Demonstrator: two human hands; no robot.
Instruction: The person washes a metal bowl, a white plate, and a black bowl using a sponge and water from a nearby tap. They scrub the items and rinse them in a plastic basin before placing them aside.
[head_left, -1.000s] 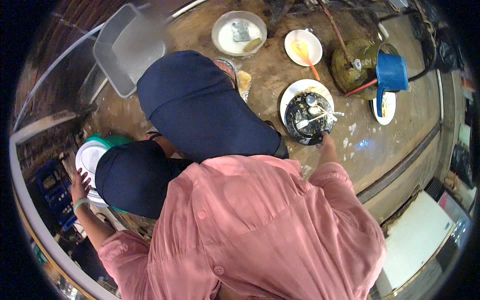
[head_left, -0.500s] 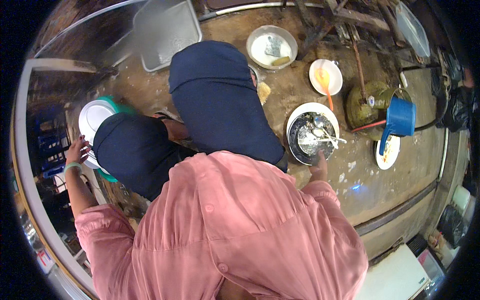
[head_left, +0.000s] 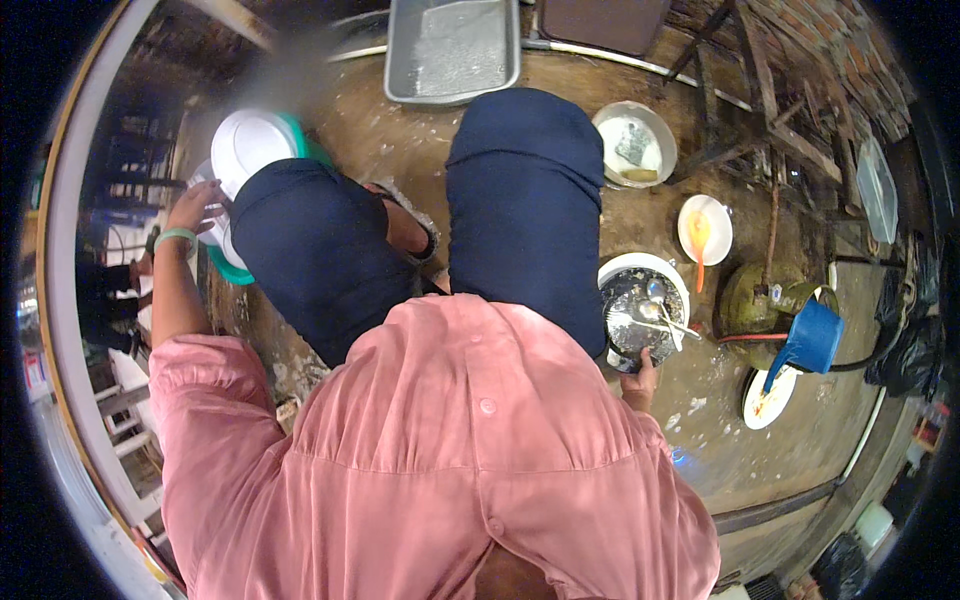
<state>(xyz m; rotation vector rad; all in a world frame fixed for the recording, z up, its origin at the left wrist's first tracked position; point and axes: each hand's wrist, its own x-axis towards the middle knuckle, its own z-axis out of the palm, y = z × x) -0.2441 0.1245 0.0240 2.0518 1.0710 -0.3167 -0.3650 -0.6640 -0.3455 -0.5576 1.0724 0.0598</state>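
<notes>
My left hand (head_left: pixel 195 208), with a pale green band at the wrist, is at the left by the rims of several white plates (head_left: pixel 252 150). Its fingers are stretched out, and part of the stack is hidden behind my left knee. Under the plates a green basin (head_left: pixel 233 266) shows. On the right, my right hand (head_left: pixel 640 380) is closed on the near edge of a black plate (head_left: pixel 628 318), thumb on top. Spoons and forks (head_left: pixel 660 318) lie on that dark, wet plate. A white plate (head_left: pixel 640 262) shows round its far side.
Ahead stand a grey tub (head_left: pixel 452 92) and a bowl of whitish water (head_left: pixel 634 150). To the right are a white bowl (head_left: pixel 705 228) with an orange spoon, a green gas cylinder (head_left: pixel 750 305), a blue dipper (head_left: pixel 812 335) and a soiled white plate (head_left: pixel 768 398). A wooden frame (head_left: pixel 755 60) stands behind.
The view has shifted, so the floor things sit farther right. My left hand stays by the white plates, my right hand at the black plate's edge.
</notes>
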